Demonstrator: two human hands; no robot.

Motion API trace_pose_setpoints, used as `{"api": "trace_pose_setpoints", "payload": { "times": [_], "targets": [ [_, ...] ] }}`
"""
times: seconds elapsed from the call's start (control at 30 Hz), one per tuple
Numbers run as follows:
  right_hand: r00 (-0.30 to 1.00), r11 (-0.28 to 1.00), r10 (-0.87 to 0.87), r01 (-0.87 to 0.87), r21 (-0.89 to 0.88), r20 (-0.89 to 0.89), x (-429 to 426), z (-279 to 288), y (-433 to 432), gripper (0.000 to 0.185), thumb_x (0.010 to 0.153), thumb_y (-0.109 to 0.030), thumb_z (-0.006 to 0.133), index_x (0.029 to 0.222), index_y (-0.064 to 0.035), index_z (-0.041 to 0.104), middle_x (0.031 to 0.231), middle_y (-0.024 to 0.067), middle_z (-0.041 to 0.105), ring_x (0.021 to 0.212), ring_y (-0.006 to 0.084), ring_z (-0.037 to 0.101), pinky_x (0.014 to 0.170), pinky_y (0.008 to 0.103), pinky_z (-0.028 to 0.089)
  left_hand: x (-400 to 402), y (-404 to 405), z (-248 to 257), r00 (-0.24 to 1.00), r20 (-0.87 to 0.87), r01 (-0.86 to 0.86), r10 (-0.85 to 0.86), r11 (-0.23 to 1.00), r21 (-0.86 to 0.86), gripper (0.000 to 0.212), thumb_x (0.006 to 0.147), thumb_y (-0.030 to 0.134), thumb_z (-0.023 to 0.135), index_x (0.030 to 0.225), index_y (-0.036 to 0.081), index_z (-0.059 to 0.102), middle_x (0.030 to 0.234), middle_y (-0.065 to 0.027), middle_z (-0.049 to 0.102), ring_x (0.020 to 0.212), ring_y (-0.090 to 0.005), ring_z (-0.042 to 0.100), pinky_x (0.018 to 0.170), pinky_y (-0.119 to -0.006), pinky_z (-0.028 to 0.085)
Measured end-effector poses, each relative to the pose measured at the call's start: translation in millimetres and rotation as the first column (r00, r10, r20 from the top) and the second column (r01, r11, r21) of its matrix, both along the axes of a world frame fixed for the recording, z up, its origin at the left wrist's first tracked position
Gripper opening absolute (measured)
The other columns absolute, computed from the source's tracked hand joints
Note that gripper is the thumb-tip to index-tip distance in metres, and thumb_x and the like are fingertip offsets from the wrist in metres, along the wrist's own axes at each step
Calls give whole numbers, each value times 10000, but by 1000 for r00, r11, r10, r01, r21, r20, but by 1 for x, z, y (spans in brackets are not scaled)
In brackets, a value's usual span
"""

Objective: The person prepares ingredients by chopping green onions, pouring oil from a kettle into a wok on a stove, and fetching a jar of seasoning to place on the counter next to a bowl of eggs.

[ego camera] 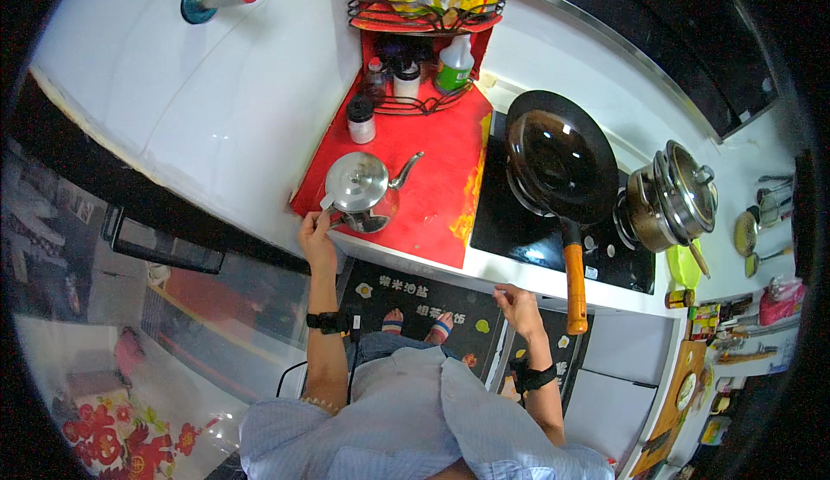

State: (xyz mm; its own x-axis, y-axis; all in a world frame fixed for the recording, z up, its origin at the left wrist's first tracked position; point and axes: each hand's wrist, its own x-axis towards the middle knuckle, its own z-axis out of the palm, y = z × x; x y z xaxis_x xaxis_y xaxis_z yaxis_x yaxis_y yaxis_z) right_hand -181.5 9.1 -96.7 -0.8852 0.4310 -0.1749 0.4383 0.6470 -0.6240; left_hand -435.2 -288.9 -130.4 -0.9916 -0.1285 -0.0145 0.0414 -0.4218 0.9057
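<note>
A small stainless steel pot with a long spout (358, 188) stands near the front left part of the red counter mat (421, 175). At its lower left side, my left hand (317, 237) has thumb and fingertips closed around the pot's handle, which the fingers partly hide. My right hand (517, 307) hangs just in front of the counter edge, between the mat and the wok handle, with its fingers loosely bent and no object visible in it. Behind the pot is a jar with a black lid (361, 120).
A black wok (561, 156) rests on the cooktop (512, 233), its wooden handle (574, 285) jutting past the counter edge near my right hand. Farther right stands a lidded steamer pot (674, 198). A wire corner rack (425, 100) with bottles and jars occupies the back corner.
</note>
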Motion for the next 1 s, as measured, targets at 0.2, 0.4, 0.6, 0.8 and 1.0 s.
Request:
{"api": "trace_pose_setpoints", "payload": {
  "times": [0.2,0.4,0.6,0.8,1.0],
  "targets": [
    [997,998,62,-63,12,40,-11,11,-6,209,810,-184,575,931,-19,619,684,194,592,621,300,582,593,359,462,-8,4,1,988,-27,-152,151,987,-47,116,797,85,592,707,30,544,679,44,460,655,-53,397,611,-196,311],
    [996,994,76,-79,70,36,-6,4,-3,206,818,-152,578,941,10,614,650,141,609,566,176,584,555,292,468,-19,5,-5,971,84,-219,222,974,-51,127,805,97,591,711,24,546,707,21,512,693,-72,436,653,-217,347],
    [996,990,85,-89,106,37,-4,10,-5,209,798,-165,588,933,-8,617,710,178,608,647,260,595,601,341,471,-34,8,-30,942,28,-331,335,939,-98,147,802,129,598,713,19,558,701,11,509,687,-90,430,653,-242,350],
    [977,994,-34,11,110,211,8,18,-13,254,805,-275,564,913,-54,626,826,189,613,785,363,586,700,426,469,-32,21,-5,913,-59,-400,403,857,-324,223,809,197,583,763,-21,573,747,-35,543,703,-140,469,654,-277,384],
    [998,996,-52,49,74,40,36,13,-21,255,813,-264,547,891,-32,621,846,184,613,803,360,580,732,421,467,-29,19,-5,936,-126,-351,329,841,-412,281,838,259,566,776,-16,566,699,-49,528,678,-158,459,657,-290,388]
  ]
}}
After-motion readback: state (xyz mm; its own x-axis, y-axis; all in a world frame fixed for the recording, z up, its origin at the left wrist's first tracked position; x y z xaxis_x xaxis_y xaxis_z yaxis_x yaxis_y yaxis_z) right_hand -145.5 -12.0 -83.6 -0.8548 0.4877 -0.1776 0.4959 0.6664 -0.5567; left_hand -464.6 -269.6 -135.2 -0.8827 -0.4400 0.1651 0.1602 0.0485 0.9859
